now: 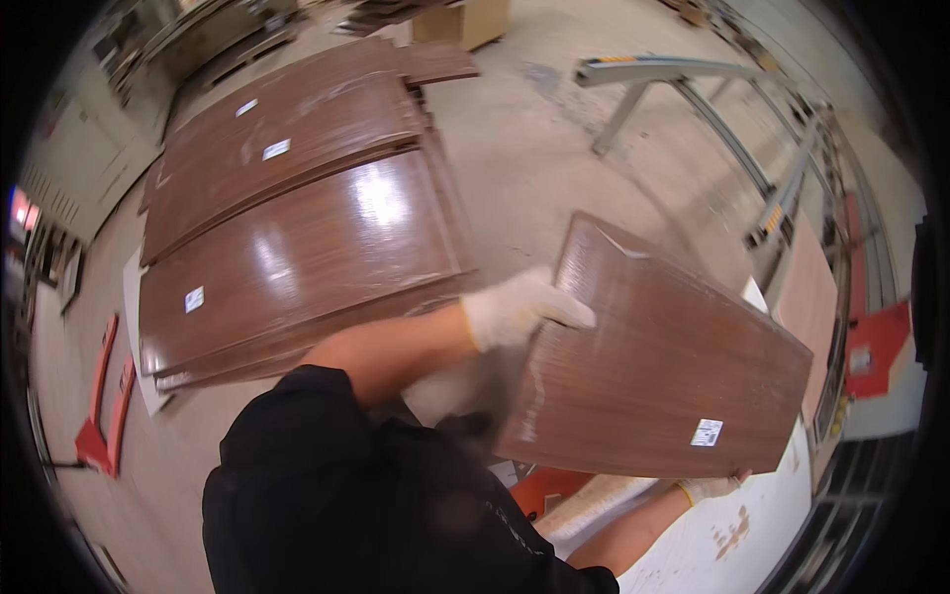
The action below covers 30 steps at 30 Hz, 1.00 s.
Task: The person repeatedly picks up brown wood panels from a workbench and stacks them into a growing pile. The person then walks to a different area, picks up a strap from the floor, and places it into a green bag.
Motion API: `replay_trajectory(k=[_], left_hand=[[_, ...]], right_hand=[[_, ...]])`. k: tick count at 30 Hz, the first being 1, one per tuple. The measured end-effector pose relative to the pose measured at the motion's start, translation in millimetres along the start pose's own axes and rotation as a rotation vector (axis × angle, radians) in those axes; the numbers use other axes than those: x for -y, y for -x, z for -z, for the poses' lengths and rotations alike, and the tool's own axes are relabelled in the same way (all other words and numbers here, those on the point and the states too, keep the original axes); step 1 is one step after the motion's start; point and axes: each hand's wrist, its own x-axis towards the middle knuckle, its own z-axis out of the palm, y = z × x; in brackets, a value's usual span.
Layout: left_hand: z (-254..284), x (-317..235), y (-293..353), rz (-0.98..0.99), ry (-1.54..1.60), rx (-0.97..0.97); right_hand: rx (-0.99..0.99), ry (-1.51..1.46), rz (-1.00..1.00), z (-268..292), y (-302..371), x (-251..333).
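A brown wood-grain panel [653, 346], wrapped in clear film and bearing a white label, is held tilted in front of me by both hands. My left hand [524, 307], in a white glove, grips its left edge, the thumb lying over the face. At the lower right edge my gloved right hand [711, 487] holds the panel from below; most of its fingers are hidden. Below the panel is a white board [737, 540] with brown smudges.
Film-wrapped brown panels lie in two stacks, a nearer one [327, 262] and a farther one [287, 119], at the left. A grey metal frame [683, 74] stands at the far right. Red pallet-truck forks [104, 416] rest on the floor at left; a red metal part [876, 351] is at right.
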Motion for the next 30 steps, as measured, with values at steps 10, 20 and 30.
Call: replay_trajectory(k=[10,20,30], left_hand=[[284,-144,343,-0.16,-0.194,-1.078],[435,-89,648,0.349,-0.743,-1.688],[408,-151,623,0.538,-1.646,-1.653]], right_hand=[[0.417,0.134,-0.599,-156,258,-177],[0.56,0.276,-1.311,-214,530,-263],[1.005,1.031,-1.638,-248,486,-207]])
